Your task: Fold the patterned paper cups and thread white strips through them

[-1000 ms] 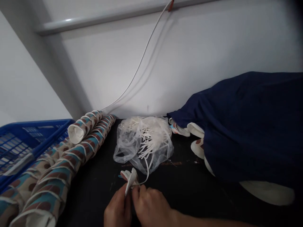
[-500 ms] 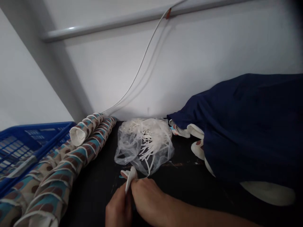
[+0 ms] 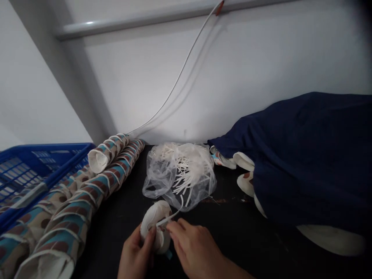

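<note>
The navy cloth [image 3: 314, 155] and the clear bag of white strips [image 3: 181, 174] lie as before on the black counter [image 3: 232, 228] — but the paper cup [image 3: 155, 224], earlier pinched flat, now shows rounded, clamped in the left hand [image 3: 135, 257], while the right hand [image 3: 193, 250] pinches a white strip [image 3: 170, 217] against it.

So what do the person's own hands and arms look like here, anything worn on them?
Both are bare. The left hand and the right hand carry no gloves, rings or watch that show. The right forearm is uncovered with no sleeve in view. The left wrist runs out of the picture, so any sleeve there is unseen.
</note>
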`<state>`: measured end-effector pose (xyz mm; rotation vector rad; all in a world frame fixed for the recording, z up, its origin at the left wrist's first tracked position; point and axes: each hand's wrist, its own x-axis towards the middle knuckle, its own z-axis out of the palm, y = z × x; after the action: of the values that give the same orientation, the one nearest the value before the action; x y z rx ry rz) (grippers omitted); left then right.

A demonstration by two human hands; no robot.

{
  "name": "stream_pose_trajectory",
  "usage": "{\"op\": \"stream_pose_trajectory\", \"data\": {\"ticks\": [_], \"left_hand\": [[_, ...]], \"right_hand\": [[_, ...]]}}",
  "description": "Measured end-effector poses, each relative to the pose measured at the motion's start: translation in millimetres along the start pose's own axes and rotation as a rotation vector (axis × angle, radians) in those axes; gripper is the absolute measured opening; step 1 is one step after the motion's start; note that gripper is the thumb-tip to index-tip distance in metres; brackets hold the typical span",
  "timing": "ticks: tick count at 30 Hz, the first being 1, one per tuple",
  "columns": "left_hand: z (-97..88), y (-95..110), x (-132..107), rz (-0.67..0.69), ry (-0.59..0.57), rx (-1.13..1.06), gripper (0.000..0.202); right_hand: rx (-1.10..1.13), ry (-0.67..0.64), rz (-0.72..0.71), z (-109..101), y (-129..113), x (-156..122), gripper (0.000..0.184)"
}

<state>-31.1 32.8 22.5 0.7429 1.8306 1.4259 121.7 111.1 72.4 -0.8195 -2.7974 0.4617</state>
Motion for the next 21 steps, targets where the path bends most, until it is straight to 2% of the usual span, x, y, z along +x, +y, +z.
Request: {"op": "stream_pose_trajectory", "data": {"ticks": [3,15,21], "left_hand": [[2.1,-2,-5,-0.040,-0.013,-0.059,0.059],[9.8,7,-12,-0.085,0.105,-0.181,0.054],[13.6,6,-11,-0.135,0.138,-0.195,0.060]], "right_hand": [[0.070,0.031,0.023,4,3,3,0.021],[-0.061,-0.055,-0.018,11,-5,3,0.025],[0.001,-0.103,-0.011,12,-9,1,0.033]]}}
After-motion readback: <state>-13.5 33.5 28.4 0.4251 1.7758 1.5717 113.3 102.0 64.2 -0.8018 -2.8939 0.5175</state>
